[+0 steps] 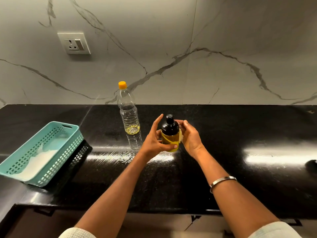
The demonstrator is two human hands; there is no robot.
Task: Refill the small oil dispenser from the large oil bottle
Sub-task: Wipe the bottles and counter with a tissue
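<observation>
While both hands close around it, the dispenser [169, 134] stands upright on the black counter [240, 127], its clear body holding yellow oil to about the shoulder under a glossy black domed cap with a round knob on top. The left hand [154, 140] grips the lower body, thumb laid across the front and index finger raised straight beside the cap. The right hand [189, 136] cups the other side with curled fingers touching the body near the shoulder; a metal bangle [223, 182] circles that forearm. Just behind and to the left, apart from the hands, the bottle [129, 115] stands upright: clear ribbed plastic, orange screw cap on, only a shallow layer of yellow oil at its base. Wet smears and droplets glint on the polished, speckled stone in front of it. Well to the left a teal plastic basket [68, 145], rectangular with lattice sides and a slot handle, sits tilted on the counter with something white lying inside; what it is cannot be told. Behind runs a grey-veined marble wall [171, 40] carrying a white socket [74, 43]
</observation>
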